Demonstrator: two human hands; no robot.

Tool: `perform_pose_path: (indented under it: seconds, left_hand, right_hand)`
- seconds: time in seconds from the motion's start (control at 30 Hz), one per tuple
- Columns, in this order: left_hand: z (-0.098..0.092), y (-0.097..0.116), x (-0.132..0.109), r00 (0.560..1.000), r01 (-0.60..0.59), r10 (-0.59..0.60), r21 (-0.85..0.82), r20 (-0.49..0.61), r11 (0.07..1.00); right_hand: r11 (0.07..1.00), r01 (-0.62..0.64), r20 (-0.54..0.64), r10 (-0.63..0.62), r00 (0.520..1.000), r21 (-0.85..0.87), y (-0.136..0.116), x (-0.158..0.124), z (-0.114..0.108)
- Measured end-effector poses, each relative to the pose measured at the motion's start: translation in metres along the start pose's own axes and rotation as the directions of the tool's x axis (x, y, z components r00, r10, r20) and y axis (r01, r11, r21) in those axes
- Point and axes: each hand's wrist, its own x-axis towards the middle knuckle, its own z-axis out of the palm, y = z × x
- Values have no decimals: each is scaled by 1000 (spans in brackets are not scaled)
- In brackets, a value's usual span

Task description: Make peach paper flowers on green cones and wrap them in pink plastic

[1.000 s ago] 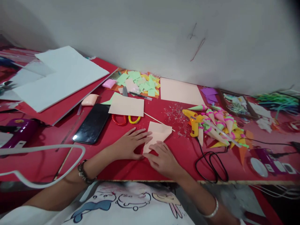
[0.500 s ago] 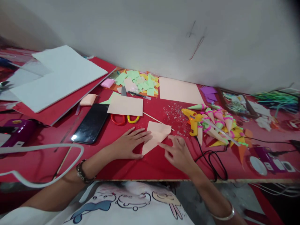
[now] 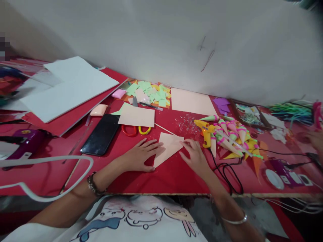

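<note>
Steadying seemingly half-folded paper (image 3: pixel 167 148), my left hand (image 3: pixel 140 156) flat, right hand (image 3: pixel 194 156) half-open at its corner; cones (image 3: pixel 232 135) right of it look done.

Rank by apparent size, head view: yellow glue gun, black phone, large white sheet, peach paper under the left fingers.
1. Large white sheet
2. Black phone and peach paper: too alike to rank
3. Yellow glue gun

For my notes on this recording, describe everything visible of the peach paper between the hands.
The peach paper looks thin, plain and smooth, with a long slanted near edge; any fold is unclear. It lies roughly flat on the red table. The left hand rests on its left side; the right hand touches its right corner.
</note>
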Motion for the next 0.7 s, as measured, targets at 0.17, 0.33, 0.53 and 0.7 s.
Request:
perform_pose_path:
  seconds: [0.17,0.33,0.53,0.7]
  left_hand:
    - [-7,6,-1,999,0,3,70,-45,998]
    - [-21,33,4,981,-35,71,194,-181,980]
    - [-13,52,21,960,69,28,332,-279,941]
    - [-6,37,22,925,79,31,272,-378,959]
  right_hand:
    - [990,-87,-42,92,995,113,-10,7,9]
    - [963,-197,-41,208,977,182,-17,5,6]
    - [831,-295,-65,367,928,471,-44,-1,-3]
    - [740,-197,-43,292,956,643,-55,-8,-15]
